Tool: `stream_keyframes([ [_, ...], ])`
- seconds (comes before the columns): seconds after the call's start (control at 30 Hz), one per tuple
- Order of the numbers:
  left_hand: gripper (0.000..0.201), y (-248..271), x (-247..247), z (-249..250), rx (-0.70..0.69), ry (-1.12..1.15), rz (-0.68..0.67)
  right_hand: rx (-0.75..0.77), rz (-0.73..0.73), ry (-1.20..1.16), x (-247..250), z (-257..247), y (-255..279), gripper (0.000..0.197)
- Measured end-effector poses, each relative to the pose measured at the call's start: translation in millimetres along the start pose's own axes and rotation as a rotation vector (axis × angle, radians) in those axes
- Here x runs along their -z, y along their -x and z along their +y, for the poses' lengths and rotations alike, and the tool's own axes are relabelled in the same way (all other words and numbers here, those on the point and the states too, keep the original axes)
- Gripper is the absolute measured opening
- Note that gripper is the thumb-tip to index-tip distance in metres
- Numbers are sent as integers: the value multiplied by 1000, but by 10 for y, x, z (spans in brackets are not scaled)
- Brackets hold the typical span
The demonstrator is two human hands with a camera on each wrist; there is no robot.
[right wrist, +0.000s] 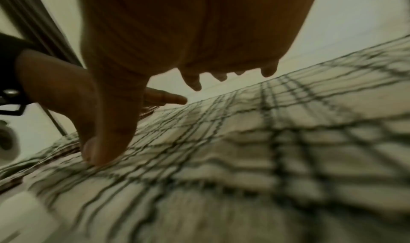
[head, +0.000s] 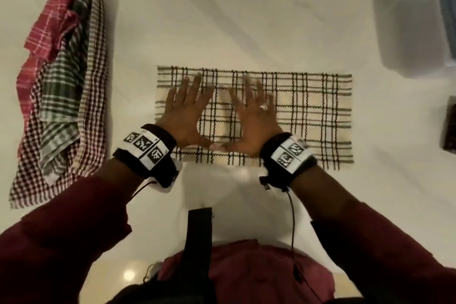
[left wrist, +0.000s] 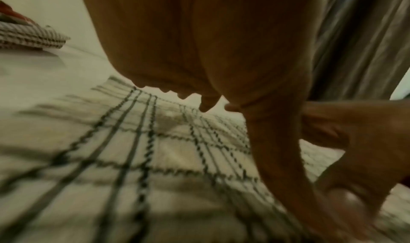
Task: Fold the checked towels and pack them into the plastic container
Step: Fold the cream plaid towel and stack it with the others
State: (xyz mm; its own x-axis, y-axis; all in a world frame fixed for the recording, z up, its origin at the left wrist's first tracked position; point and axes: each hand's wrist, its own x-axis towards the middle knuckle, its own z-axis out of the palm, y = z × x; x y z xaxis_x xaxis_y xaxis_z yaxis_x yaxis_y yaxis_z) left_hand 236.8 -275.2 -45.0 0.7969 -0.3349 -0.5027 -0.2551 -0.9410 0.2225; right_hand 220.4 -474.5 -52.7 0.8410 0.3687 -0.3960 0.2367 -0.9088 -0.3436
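A cream towel with black checks [head: 308, 116] lies folded into a long strip on the white table [head: 246, 20]. Both hands rest flat on its left half, fingers spread and thumbs nearly meeting. My left hand [head: 183, 111] covers the strip's left end; my right hand [head: 254, 118] lies beside it, nearer the middle. In the wrist views the cream towel [left wrist: 133, 159] [right wrist: 244, 150] runs under each palm, with the left hand [left wrist: 199, 45] and right hand [right wrist: 188, 27] held flat. The plastic container [head: 446, 7] shows only partly at the top right edge.
A heap of unfolded checked towels [head: 59, 96], red, green and brown, lies at the table's left side, and the heap [left wrist: 29, 34] shows again in the left wrist view. A dark object [head: 450, 128] sits at the right edge. Bare tabletop lies beyond the strip.
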Motion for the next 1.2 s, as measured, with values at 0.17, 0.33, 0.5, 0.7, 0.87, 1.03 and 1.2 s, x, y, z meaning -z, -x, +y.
stream_keyframes([
  [0.17,161,47,-195,-199,-8,-57,-108,105,-96,129,-229,-77,-193,150],
  [0.33,165,55,-138,-180,-26,-29,-114,-4,-88,171,-23,558,128,145],
  [0.5,165,95,-97,-182,-20,0,-134,-325,-74,49,161,1225,643,146],
  [0.7,157,307,-138,1,-2,-20,-82,-232,91,35,34,1029,1087,129],
  [0.87,67,754,-448,203,-54,184,215,-62,349,-91,-394,597,1289,48],
  [1.03,36,921,-742,142,24,216,357,-64,445,-66,-511,688,1295,19],
  [1.2,21,930,-799,152,32,170,463,-78,452,-49,-431,727,1263,16],
])
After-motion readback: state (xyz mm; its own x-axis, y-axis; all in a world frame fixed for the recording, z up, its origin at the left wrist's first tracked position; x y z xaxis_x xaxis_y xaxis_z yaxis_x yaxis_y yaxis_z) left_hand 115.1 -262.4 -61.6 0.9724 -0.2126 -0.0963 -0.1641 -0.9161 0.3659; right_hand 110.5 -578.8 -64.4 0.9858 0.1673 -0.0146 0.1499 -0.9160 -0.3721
